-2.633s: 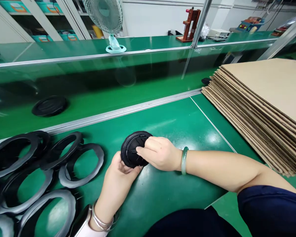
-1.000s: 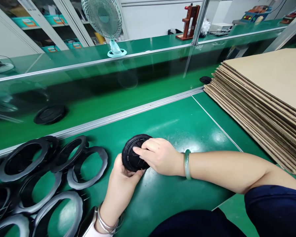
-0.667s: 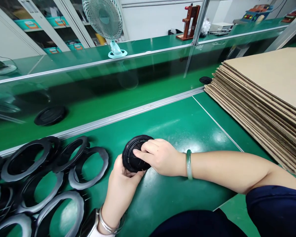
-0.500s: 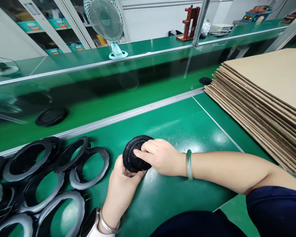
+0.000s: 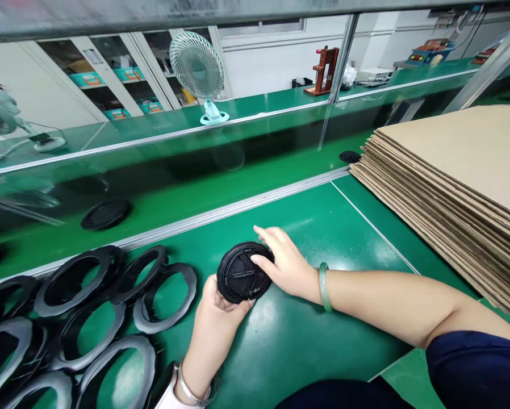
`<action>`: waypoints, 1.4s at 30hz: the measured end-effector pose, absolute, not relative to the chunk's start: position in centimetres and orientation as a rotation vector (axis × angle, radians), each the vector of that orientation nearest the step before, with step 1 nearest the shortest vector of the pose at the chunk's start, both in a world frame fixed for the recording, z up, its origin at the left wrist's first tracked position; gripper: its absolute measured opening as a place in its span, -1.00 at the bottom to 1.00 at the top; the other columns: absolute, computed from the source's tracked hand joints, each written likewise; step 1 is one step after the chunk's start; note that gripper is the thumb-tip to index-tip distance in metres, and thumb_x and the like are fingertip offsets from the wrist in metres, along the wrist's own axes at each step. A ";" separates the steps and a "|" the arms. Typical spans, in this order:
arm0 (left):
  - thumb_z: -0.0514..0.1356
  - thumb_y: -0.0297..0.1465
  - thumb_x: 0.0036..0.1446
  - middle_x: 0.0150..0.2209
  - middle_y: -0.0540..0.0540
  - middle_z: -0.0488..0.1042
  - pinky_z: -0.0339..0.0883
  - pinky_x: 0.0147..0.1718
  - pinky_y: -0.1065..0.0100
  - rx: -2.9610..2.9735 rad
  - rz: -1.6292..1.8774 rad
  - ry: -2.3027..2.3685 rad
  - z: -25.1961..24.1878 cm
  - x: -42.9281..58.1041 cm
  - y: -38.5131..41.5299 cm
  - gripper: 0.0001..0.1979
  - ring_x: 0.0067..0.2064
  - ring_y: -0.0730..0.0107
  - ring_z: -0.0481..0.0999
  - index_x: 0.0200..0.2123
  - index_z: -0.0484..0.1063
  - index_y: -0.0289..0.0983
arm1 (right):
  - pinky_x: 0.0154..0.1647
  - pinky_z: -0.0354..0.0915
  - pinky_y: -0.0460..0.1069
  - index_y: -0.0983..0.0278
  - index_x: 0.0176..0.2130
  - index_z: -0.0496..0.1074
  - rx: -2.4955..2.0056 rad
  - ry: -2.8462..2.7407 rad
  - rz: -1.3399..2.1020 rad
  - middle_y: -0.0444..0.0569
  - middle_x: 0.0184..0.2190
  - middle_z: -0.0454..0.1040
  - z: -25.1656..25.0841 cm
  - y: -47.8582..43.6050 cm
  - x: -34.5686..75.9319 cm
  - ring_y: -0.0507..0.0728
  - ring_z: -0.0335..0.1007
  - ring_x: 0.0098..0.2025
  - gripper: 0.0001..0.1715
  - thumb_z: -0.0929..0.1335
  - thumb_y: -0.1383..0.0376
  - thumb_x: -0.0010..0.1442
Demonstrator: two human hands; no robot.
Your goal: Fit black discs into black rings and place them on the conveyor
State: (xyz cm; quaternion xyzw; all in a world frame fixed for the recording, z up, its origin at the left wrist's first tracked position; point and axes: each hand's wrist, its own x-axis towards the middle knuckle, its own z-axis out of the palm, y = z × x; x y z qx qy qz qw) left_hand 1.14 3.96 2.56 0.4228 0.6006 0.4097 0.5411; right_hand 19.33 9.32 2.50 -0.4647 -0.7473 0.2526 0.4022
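Head view: green table, 2 fans beyond, left hand tight on black disc, right hand with fingers apart.

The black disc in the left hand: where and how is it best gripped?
Probably by its outer rim, fingers coming from the lower left, as the left hand does. The black disc is round with its face turned toward the camera, and the right hand reaches over its upper right edge.
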 end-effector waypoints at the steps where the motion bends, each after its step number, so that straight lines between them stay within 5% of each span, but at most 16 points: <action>1: 0.46 -0.42 -0.16 -0.09 -0.09 0.58 0.52 -0.01 0.10 1.013 0.976 1.415 2.5 1.1 3.9 -0.42 -0.03 0.14 0.63 -0.09 0.27 -0.19 | 0.10 0.28 0.17 0.27 0.15 0.37 -1.201 -1.869 0.745 0.09 -0.03 0.41 2.2 9.6 19.3 0.19 0.31 0.03 -0.59 0.32 0.21 0.35; 8: 0.43 -0.35 -0.05 0.14 -0.25 0.48 0.47 0.06 0.03 1.087 0.897 1.265 2.2 1.0 3.3 -0.26 0.15 -0.01 0.51 0.17 0.18 -0.18 | -0.06 0.27 0.03 0.28 -0.26 0.47 -1.173 -1.710 1.016 -0.10 -0.27 0.42 1.8 10.7 19.2 0.08 0.35 -0.16 -0.91 0.40 0.28 0.27; 15: 0.39 -0.27 0.03 0.18 -0.22 0.44 0.40 0.12 0.08 1.102 0.887 1.238 2.2 1.0 3.2 -0.34 0.20 0.04 0.45 0.16 0.20 -0.18 | -0.19 0.24 -0.01 0.29 -0.42 0.40 -1.252 -1.592 1.008 -0.15 -0.37 0.38 1.4 10.9 18.9 0.06 0.30 -0.27 -0.81 0.48 0.32 0.11; 19: 0.38 -0.30 0.05 0.18 -0.24 0.44 0.38 0.12 0.06 1.047 0.919 1.160 2.4 1.2 3.2 -0.34 0.17 0.05 0.48 0.16 0.19 -0.19 | -0.15 0.30 0.01 0.28 -0.31 0.41 -1.107 -1.546 1.274 -0.13 -0.33 0.45 1.6 10.9 19.3 0.08 0.37 -0.23 -0.78 0.48 0.23 0.11; 24: 0.37 -0.38 0.05 0.13 -0.23 0.48 0.38 0.09 0.07 1.057 0.978 1.047 2.7 1.1 3.0 -0.41 0.15 0.05 0.49 0.13 0.26 -0.21 | 0.07 0.33 0.08 0.26 -0.05 0.42 -0.845 -1.551 1.737 -0.04 -0.09 0.53 2.6 10.8 20.1 0.19 0.45 -0.01 -0.35 0.60 0.22 -0.12; 33: 0.30 -0.26 0.10 -0.15 -0.16 0.61 0.47 -0.14 0.15 1.453 0.993 1.480 5.5 -1.4 3.7 -0.58 -0.18 0.15 0.60 0.04 0.45 -0.21 | 0.02 0.37 0.10 0.27 -0.13 0.49 -1.013 -1.429 1.723 0.01 -0.14 0.58 2.6 10.8 20.3 0.24 0.50 -0.07 -0.38 0.62 0.20 -0.20; 38: 0.19 -0.27 0.18 0.10 -0.37 0.50 0.12 0.22 -0.16 1.819 1.185 2.192 5.9 -7.3 5.5 -0.59 0.21 -0.17 0.39 0.07 0.45 -0.29 | -0.06 0.39 0.09 0.29 -0.20 0.49 -1.085 -1.400 1.707 0.00 -0.21 0.59 2.3 11.0 20.2 0.24 0.51 -0.15 -0.41 0.64 0.24 -0.25; 42: 0.09 -0.48 0.15 -0.05 -0.42 0.57 -0.06 0.23 -0.35 1.873 1.007 2.361 5.0 -9.5 6.2 -0.63 0.14 -0.23 0.44 0.00 0.50 -0.36 | 0.00 0.38 0.08 0.27 -0.15 0.48 -1.055 -1.218 1.714 0.00 -0.15 0.59 2.2 11.6 20.0 0.22 0.51 -0.10 -0.37 0.64 0.26 -0.25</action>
